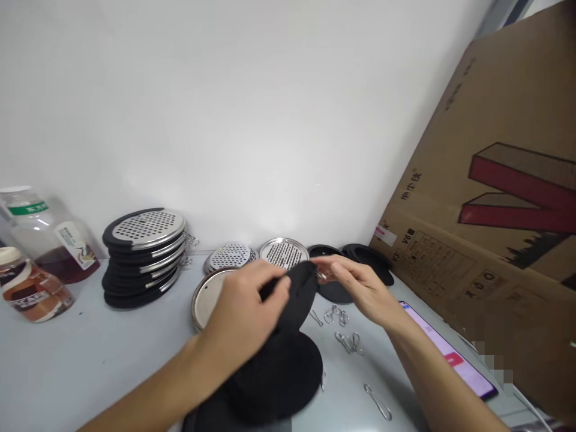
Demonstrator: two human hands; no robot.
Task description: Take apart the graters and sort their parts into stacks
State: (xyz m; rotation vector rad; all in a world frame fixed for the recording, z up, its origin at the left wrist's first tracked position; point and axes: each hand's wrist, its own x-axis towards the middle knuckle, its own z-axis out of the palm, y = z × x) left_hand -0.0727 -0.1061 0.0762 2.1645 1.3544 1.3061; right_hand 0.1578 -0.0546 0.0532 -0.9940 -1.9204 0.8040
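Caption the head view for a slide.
Left hand holds a black piece; right hand holds a small metal piece at its edge, loose wire clips lying nearby.

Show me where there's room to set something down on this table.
The left tabletop, bordered by the small bottle, the disc stack and the left forearm, looks mostly bare. Crowded: around the left hand and right hand, with black discs, clips and perforated discs.

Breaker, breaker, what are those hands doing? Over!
Left hand gripping black disc. Right hand at wire clip by disc's edge, grip unclear. Loose wire clips nearby, seemingly not in the way.
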